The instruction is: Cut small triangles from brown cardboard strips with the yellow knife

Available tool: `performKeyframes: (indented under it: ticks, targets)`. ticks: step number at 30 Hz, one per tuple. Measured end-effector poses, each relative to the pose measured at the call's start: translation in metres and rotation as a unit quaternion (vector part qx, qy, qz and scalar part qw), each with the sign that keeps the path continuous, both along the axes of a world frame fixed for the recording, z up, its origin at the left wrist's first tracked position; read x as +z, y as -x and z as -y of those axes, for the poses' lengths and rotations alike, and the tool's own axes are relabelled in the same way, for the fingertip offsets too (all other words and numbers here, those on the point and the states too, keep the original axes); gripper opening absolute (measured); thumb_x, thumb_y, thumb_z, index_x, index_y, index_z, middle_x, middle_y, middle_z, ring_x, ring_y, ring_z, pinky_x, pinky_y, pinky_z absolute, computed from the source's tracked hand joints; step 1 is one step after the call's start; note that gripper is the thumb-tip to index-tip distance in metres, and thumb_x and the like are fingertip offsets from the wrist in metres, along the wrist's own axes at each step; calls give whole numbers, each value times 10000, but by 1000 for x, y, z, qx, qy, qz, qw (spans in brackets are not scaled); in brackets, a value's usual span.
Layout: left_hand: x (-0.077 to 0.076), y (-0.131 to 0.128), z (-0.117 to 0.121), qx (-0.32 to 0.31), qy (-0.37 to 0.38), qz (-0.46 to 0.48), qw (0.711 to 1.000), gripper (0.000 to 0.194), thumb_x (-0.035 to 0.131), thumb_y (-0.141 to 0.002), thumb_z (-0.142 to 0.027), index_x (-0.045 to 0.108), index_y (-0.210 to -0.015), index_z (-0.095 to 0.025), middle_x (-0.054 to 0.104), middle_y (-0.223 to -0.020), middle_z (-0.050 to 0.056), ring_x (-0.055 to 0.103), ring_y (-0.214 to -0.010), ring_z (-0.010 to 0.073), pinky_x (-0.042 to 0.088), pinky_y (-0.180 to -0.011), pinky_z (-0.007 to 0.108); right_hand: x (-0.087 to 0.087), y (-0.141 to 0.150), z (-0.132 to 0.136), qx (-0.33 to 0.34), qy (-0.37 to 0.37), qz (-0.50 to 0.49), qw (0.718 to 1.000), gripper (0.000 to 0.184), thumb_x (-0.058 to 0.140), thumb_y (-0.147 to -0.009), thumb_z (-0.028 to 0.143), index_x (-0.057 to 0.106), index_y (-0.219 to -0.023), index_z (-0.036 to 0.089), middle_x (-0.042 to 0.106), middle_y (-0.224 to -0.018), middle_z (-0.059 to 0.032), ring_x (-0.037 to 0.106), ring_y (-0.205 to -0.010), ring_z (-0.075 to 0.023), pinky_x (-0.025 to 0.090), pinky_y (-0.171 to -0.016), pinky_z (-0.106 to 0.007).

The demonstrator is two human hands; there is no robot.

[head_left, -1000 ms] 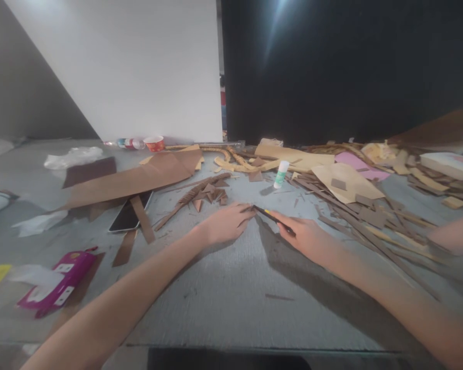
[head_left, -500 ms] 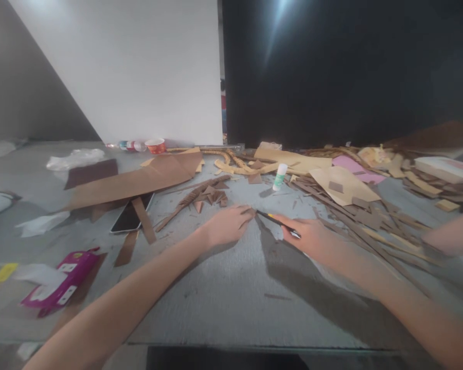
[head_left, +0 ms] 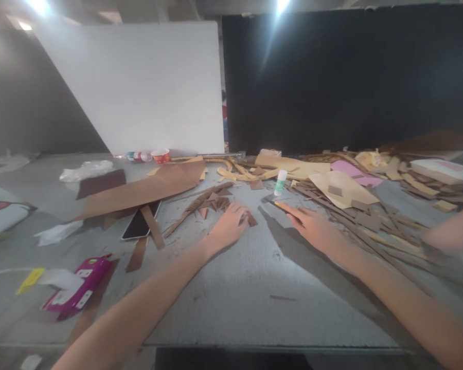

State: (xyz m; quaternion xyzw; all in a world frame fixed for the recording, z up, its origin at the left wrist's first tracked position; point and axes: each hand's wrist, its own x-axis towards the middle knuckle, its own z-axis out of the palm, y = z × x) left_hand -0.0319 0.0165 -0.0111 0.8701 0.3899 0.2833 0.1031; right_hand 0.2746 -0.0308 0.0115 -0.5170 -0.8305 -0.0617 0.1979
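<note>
My left hand (head_left: 229,224) rests on the grey tabletop with its fingers curled in. A small brown cardboard piece (head_left: 252,220) sticks out at its fingertips. To its right, my right hand (head_left: 310,226) is wrapped round a slim black utility knife (head_left: 274,202) with a yellow part, its tip pointing left and away from me; the fingers cover much of the handle. Just beyond the left hand lie folded brown triangular pieces (head_left: 216,199) and a ribbed brown strip (head_left: 191,206). A white and green glue stick (head_left: 280,183) stands upright beyond the knife.
A phone (head_left: 137,226) lies partly under brown sheets (head_left: 146,187) on the left, near a purple tissue pack (head_left: 81,285). Brown strips (head_left: 343,213) and a tan sheet (head_left: 341,189) cover the right. Another person's arm (head_left: 453,231) reaches in there. A red cup (head_left: 161,155) stands behind.
My hands have moved apart: the knife has drawn back from my left fingertips. The left fingers have curled, and the brown piece now shows. The view has tilted up slightly.
</note>
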Motion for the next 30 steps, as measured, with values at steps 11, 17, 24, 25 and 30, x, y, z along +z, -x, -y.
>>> performKeyframes:
  ticks: [11, 17, 24, 25, 30]
  targets:
    - [1, -4, -4, 37, 75, 57, 995, 120, 804, -911, -265, 724, -953, -186, 747, -1094, 83, 615, -1164, 276, 493, -1057, 433, -29, -2, -21, -21, -6, 27, 999, 483, 459, -1084, 329, 601, -1545, 305, 660, -1164, -135, 652, -1027, -304, 513, -917, -445]
    - [4, -8, 2, 40, 173, 157, 971, 89, 763, -910, -260, 763, -958, -185, 794, -944, 56, 721, -881, 211, 540, -852, 331, -10, 27, -24, 89, 43, -67, 993, 415, 461, -1108, 463, 668, -1402, 254, 704, -1316, -134, 624, -1241, -322, 444, -1091, -524]
    - [3, -12, 9, 13, 189, 179, 965, 148, 718, -886, -228, 803, -994, -173, 794, -859, 45, 717, -791, 188, 514, -733, 272, -7, 67, -37, 158, 151, -199, 955, 375, 568, -1040, 516, 748, -942, 201, 767, -859, -53, 677, -797, -209, 515, -769, -332]
    - [3, -12, 9, 16, 192, 182, 964, 152, 707, -886, -227, 803, -990, -172, 793, -859, 44, 713, -787, 186, 511, -727, 269, -9, 69, -37, 152, 157, -221, 951, 376, 580, -1031, 518, 747, -919, 200, 765, -835, -45, 673, -770, -202, 509, -736, -318]
    - [7, -13, 13, 7, 174, 147, 974, 167, 657, -921, -267, 784, -872, -171, 764, -808, 41, 668, -755, 178, 475, -697, 267, -18, 70, -34, 150, 173, -279, 933, 387, 581, -1037, 521, 744, -887, 204, 765, -803, -40, 683, -751, -200, 516, -714, -309]
